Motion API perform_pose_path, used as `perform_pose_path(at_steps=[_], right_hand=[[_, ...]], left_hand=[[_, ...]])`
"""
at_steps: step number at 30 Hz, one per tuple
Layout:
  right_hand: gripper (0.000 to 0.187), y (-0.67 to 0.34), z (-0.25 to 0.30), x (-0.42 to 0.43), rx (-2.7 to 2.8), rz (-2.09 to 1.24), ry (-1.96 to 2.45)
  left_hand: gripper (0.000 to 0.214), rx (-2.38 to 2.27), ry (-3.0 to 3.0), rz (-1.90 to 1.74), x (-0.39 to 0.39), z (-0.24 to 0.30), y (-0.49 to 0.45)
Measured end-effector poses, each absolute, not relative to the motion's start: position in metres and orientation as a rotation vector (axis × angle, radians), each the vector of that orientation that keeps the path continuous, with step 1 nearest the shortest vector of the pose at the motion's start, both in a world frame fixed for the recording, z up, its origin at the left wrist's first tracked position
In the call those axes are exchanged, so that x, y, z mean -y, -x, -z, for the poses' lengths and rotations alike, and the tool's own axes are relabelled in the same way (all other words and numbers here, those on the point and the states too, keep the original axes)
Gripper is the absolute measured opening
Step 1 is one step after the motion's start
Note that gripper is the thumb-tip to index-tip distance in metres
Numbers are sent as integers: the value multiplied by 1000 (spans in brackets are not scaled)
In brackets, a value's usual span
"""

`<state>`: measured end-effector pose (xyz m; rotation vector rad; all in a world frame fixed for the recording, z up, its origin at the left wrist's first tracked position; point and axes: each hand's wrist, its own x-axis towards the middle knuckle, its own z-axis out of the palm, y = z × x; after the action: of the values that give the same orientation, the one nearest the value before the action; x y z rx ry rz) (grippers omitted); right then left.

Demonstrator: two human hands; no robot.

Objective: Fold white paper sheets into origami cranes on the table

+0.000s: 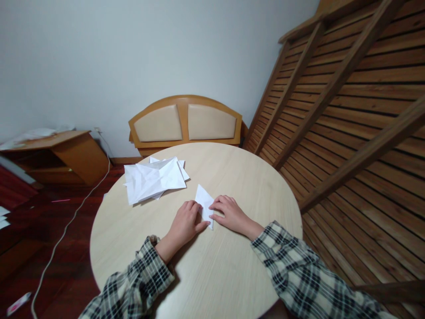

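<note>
A small piece of white paper [205, 204], folded to a pointed shape, lies on the round table [232, 274] in front of me. My left hand [186, 222] holds its left side, the fingers curled at the edge and the thumb near the lower tip. On the other side, my right hand [229, 213] grips the right edge between thumb and fingers. Both hands rest low over the tabletop. Beyond my left hand lies a loose pile of creased white paper sheets [156, 179].
A wooden headboard [183, 119] stands behind the table against the wall. Slatted wooden boards [345, 133] lean along the right. At the left are a wooden cabinet [76, 155] and a white cable [71, 226] running over the dark red floor.
</note>
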<state>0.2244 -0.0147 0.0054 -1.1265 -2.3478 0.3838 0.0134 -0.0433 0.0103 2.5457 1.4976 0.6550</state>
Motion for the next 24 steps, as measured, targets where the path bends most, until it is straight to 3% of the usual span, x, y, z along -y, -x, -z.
perform_pose_path(at_steps=[18,24], right_hand=[[12,-223,0,11,2309,-327,1152],[27,-224,6,7,2247,-234,1294]], left_hand=[[41,-1381,-2599,-729,42,3,-6],[31,-1263,-2615,-690,40,-4,-9]])
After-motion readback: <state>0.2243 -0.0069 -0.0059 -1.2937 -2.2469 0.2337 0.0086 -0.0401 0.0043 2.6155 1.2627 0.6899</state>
